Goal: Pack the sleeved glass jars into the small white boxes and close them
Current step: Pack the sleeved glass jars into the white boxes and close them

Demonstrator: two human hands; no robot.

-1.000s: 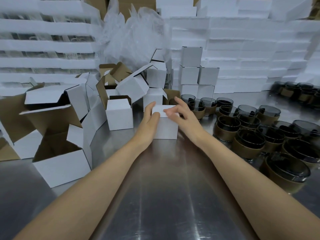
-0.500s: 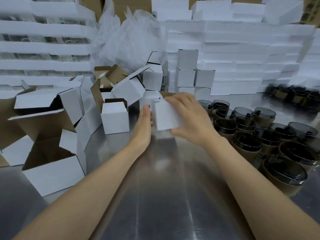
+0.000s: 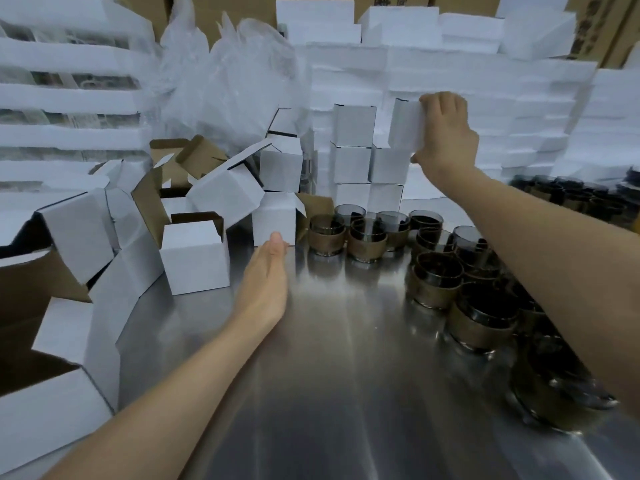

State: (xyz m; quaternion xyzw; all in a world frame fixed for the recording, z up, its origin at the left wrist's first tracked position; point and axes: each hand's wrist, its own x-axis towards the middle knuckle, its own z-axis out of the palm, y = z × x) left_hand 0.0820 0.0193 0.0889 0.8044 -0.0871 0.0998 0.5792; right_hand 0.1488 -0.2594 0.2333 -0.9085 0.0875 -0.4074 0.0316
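While my right hand (image 3: 445,133) is gripping a closed white box (image 3: 405,124) at the finished stack (image 3: 353,164), my left hand (image 3: 266,282) is hovering flat, empty; many sleeved jars (image 3: 436,278) and open boxes (image 3: 195,258) are waiting on the surface (image 3: 346,393).

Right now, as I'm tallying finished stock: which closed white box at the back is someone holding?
The closed box gripped by the right hand, tilted at the top of the right column; the stacked boxes beside it stand untouched.
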